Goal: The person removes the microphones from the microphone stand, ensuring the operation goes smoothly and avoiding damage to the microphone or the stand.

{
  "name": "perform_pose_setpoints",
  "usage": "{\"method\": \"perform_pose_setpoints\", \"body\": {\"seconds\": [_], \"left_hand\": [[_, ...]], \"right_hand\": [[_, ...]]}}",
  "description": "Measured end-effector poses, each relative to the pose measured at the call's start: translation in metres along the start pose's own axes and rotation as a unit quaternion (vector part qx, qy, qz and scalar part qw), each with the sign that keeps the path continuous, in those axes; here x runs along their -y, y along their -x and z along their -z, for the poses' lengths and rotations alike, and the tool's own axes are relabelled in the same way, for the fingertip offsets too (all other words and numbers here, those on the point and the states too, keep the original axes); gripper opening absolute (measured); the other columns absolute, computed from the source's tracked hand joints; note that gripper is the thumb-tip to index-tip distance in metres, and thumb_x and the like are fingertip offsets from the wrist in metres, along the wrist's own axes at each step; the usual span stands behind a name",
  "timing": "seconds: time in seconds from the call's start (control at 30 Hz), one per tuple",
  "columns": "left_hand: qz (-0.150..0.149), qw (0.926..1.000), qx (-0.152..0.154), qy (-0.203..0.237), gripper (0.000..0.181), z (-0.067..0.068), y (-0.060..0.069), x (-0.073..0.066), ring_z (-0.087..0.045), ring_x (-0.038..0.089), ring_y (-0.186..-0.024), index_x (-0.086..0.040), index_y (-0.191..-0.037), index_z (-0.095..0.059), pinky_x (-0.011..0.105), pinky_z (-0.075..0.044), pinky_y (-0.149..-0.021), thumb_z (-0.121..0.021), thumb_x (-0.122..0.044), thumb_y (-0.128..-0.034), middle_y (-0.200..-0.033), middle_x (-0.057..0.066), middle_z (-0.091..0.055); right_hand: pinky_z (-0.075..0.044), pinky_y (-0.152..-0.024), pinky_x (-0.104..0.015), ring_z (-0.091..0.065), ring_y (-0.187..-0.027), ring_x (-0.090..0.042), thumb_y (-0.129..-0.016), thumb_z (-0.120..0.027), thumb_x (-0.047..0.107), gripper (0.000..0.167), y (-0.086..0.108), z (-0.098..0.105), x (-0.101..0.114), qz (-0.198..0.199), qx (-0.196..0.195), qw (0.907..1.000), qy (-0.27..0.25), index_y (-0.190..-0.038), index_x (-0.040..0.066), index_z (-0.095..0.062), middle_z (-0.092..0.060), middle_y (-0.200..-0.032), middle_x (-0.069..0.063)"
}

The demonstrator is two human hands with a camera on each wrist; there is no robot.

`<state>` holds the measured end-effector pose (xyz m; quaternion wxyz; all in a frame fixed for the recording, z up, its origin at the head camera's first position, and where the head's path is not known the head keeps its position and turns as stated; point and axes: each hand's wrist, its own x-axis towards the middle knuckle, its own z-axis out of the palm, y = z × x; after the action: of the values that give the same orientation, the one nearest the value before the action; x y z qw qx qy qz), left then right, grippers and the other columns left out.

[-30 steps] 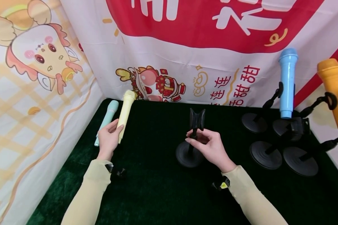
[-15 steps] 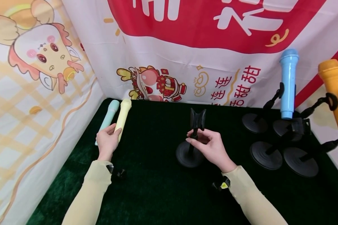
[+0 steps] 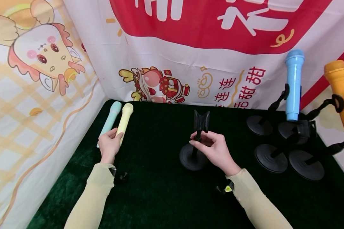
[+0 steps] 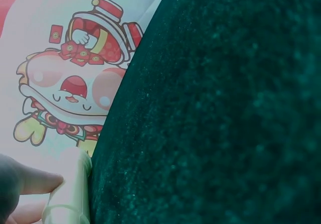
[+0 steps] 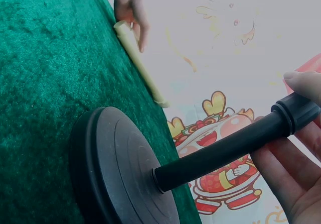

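At the left of the table, my left hand (image 3: 110,145) pinches the lower end of a pale yellow microphone (image 3: 125,121) between thumb and fingers. The microphone lies on the dark green cloth, as the right wrist view also shows. Just left of it lies a mint green microphone (image 3: 111,118), its lower end partly behind my fingers. Near the middle, my right hand (image 3: 215,150) holds the neck of a black microphone stand (image 3: 201,122) with thumb and fingertips. Its forked cradle points up with nothing in it, and its round base (image 5: 131,171) is beneath.
On the right stand several black microphone stands (image 3: 270,158). One bears a blue microphone (image 3: 293,86), another an orange microphone (image 3: 341,92). Printed cloth hangings (image 3: 166,47) rise behind and at the left of the green table cloth (image 3: 160,190).
My left hand has lowered the yellow microphone onto the cloth beside the mint green one; it dropped slightly in view. My right hand and the stand have stayed in place.
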<state>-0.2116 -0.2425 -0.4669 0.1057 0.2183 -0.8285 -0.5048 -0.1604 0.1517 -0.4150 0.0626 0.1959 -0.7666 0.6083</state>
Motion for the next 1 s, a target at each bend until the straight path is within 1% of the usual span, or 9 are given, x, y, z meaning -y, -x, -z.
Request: {"method": "perform_pose_setpoints", "body": {"seconds": [0.2,0.33,0.47,0.53,0.63,0.7,0.8,0.9,1.0], "left_hand": [[0.001,0.9999,-0.005,0.012,0.046,0.001,-0.002,0.0,-0.06,0.024,-0.123,-0.006,-0.142,-0.061,0.039,-0.049,-0.1,-0.069,-0.017,-0.0979,-0.133,0.016,-0.064],[0.0,0.9999,-0.001,0.013,0.048,0.001,-0.002,-0.001,-0.059,0.025,-0.125,-0.006,-0.144,-0.058,0.039,-0.048,-0.102,-0.068,-0.014,-0.0982,-0.138,0.015,-0.061],[-0.004,0.9999,0.003,0.01,0.05,0.001,0.0,-0.003,-0.056,0.024,-0.128,-0.009,-0.148,-0.054,0.038,-0.046,-0.105,-0.066,-0.012,-0.0996,-0.144,0.011,-0.057],[-0.02,0.9998,-0.003,0.006,0.052,0.001,0.001,-0.003,-0.054,0.025,-0.131,-0.009,-0.15,-0.052,0.038,-0.044,-0.107,-0.065,-0.011,-0.0996,-0.145,0.01,-0.056],[-0.056,0.9981,-0.022,0.012,0.054,0.0,0.004,-0.007,-0.05,0.026,-0.135,-0.009,-0.151,-0.051,0.037,-0.039,-0.111,-0.066,-0.011,-0.0989,-0.147,0.009,-0.054],[-0.082,0.9958,-0.034,0.023,0.055,-0.001,0.006,-0.011,-0.048,0.025,-0.137,-0.009,-0.151,-0.051,0.036,-0.037,-0.113,-0.068,-0.012,-0.0982,-0.148,0.008,-0.053],[-0.107,0.9923,-0.039,0.05,0.056,-0.002,0.01,-0.022,-0.048,0.021,-0.136,-0.012,-0.15,-0.052,0.034,-0.036,-0.113,-0.07,-0.017,-0.0979,-0.149,0.005,-0.053],[-0.129,0.9878,-0.026,0.083,0.056,-0.004,0.015,-0.033,-0.049,0.019,-0.135,-0.012,-0.15,-0.053,0.035,-0.037,-0.112,-0.072,-0.022,-0.0976,-0.148,0.003,-0.054],[-0.149,0.9826,-0.004,0.111,0.057,-0.007,0.021,-0.044,-0.05,0.019,-0.134,-0.012,-0.148,-0.054,0.037,-0.038,-0.113,-0.073,-0.026,-0.0967,-0.147,0.002,-0.055]], "right_hand": [[-0.06,-0.081,-0.037,-0.072,-0.095,-0.022,-0.093,-0.078,0.013,0.015,0.0,0.0,-0.008,0.013,0.001,0.9999,-0.01,-0.108,0.012,-0.075,-0.074,-0.107,-0.003],[-0.06,-0.081,-0.038,-0.072,-0.095,-0.022,-0.093,-0.078,0.015,0.015,0.001,0.0,-0.008,0.017,0.002,0.9998,-0.013,-0.108,0.012,-0.075,-0.074,-0.106,-0.003],[-0.06,-0.081,-0.038,-0.072,-0.095,-0.022,-0.094,-0.077,0.015,0.014,0.001,0.0,-0.007,0.017,0.001,0.9998,-0.01,-0.107,0.012,-0.075,-0.074,-0.106,-0.002],[-0.06,-0.081,-0.038,-0.072,-0.095,-0.022,-0.094,-0.077,0.015,0.015,0.002,0.0,-0.007,0.017,0.001,0.9998,-0.009,-0.108,0.012,-0.075,-0.074,-0.106,-0.002],[-0.06,-0.08,-0.038,-0.072,-0.095,-0.022,-0.093,-0.077,0.015,0.015,0.002,0.0,-0.006,0.016,0.001,0.9998,-0.009,-0.108,0.013,-0.075,-0.074,-0.106,-0.002],[-0.06,-0.08,-0.037,-0.072,-0.095,-0.022,-0.093,-0.078,0.015,0.015,0.002,0.001,-0.006,0.017,0.001,0.9998,-0.01,-0.108,0.013,-0.075,-0.074,-0.106,-0.002],[-0.06,-0.08,-0.037,-0.072,-0.095,-0.023,-0.093,-0.078,0.016,0.014,0.002,0.001,-0.006,0.021,0.001,0.9997,-0.01,-0.107,0.013,-0.075,-0.074,-0.106,-0.003],[-0.06,-0.08,-0.037,-0.072,-0.095,-0.023,-0.093,-0.078,0.015,0.015,0.001,0.001,-0.007,0.021,0.001,0.9997,-0.013,-0.107,0.013,-0.075,-0.074,-0.107,-0.003],[-0.06,-0.081,-0.036,-0.072,-0.096,-0.022,-0.093,-0.078,0.012,0.015,0.001,0.001,-0.007,0.015,0.002,0.9998,-0.012,-0.108,0.011,-0.075,-0.073,-0.108,-0.004]]}}
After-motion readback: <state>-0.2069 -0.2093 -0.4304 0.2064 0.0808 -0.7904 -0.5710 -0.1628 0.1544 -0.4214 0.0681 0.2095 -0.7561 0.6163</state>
